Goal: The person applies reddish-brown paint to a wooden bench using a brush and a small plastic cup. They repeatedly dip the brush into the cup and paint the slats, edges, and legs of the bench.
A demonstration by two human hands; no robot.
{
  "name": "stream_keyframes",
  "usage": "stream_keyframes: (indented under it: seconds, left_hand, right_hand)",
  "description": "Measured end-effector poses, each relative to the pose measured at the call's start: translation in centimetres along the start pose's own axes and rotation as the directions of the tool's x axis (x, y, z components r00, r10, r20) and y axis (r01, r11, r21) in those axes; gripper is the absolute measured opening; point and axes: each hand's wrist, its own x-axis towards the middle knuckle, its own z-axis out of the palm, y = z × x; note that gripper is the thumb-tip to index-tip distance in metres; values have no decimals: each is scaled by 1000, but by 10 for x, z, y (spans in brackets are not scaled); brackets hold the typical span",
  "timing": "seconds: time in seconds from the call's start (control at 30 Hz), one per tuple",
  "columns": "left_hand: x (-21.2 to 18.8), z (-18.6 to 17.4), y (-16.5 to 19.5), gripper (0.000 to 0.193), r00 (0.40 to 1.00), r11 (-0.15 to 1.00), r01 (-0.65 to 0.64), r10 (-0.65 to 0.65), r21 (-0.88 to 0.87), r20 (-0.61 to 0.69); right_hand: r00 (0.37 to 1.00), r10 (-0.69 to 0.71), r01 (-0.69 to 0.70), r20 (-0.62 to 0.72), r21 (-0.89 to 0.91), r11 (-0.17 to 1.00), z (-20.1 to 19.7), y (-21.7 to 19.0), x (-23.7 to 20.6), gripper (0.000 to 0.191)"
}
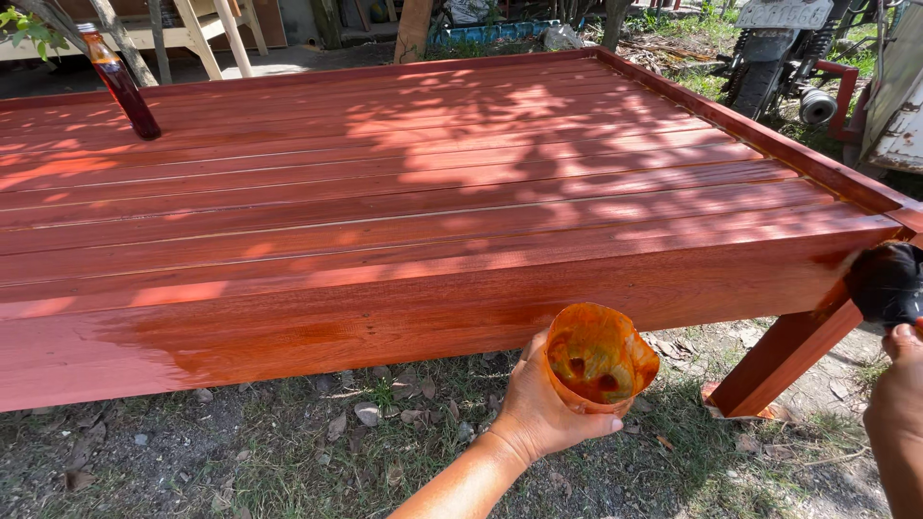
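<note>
The left hand wraps its fingers around a crumpled orange plastic cup, cut open at the top and smeared inside with reddish stain, holding it in the air just below the near edge of a wide red-brown wooden platform. At the platform's near right corner the right hand reaches up to a dark brush or pad pressed against the wood — whether the fingers are clamped on it cannot be told, since the frame cuts them off. The near side board looks wet and darker along its right stretch, paler toward the left. A slanted leg drops from that corner to the ground, with grass and dry leaves lying open beneath the near edge. The slatted top runs away under dappled shade; a dark red bottle leans at its far left corner. Beyond the far right edge stands a motorcycle. The left forearm rises from the bottom of the view — wrist straight, cup mouth tipped toward the camera.
</note>
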Motion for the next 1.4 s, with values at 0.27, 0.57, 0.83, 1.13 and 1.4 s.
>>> stream_keyframes:
  seconds: [0.27, 0.57, 0.83, 1.13, 1.4]
  left_hand:
    - [-3, -4, -3, 114, 1000, 998, 5, -4, 56, -9]
    - [3, 2, -4, 116, 999, 997, 1, -4, 78, 38]
    - [7, 9, -8, 116, 1000, 999, -9, 8, 38, 21]
    - [1, 1, -20, 113, 1000, 998, -10, 9, 63, 15]
    - [-4, -2, -23, 115, 1000, 996, -27, 27, 88, 0]
  right_hand:
    - [976, -119, 80, 185, 206, 975, 43, -67, -70, 9]
    - [995, -2, 20, 102, -181, 983, -17, -30, 8, 5]
    - [993, -74, 105, 87, -452, 886, -10, 30, 35, 9]
    - [994, 10, 41, 107, -462, 886, -6, 36, -40, 13]
    - [980, -188, 197, 61, -404, 893, -7, 47, -23, 9]
